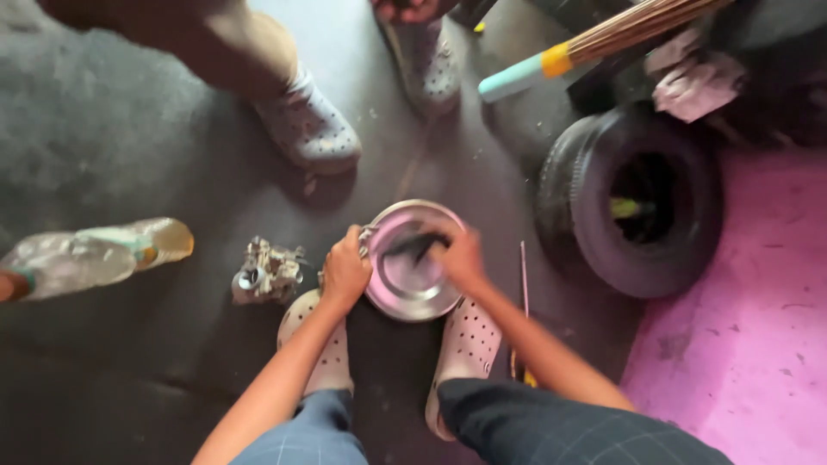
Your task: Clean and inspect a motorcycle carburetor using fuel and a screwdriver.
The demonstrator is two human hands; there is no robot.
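A shiny metal bowl [405, 288] sits on the dark floor between my feet. My left hand [345, 272] is closed on the bowl's left rim. My right hand [459, 256] reaches into the bowl from the right and grips a dark object [413, 245] inside it; what that object is cannot be made out. A small metal engine part like a carburettor [266, 272] lies on the floor just left of my left hand.
Two plastic bottles [95, 254] lie at the left. A black tyre [642, 202] stands at the right beside a pink mat [741, 344]. Another person's feet in perforated clogs [310, 129] stand ahead. A broom handle [551, 65] crosses the top right.
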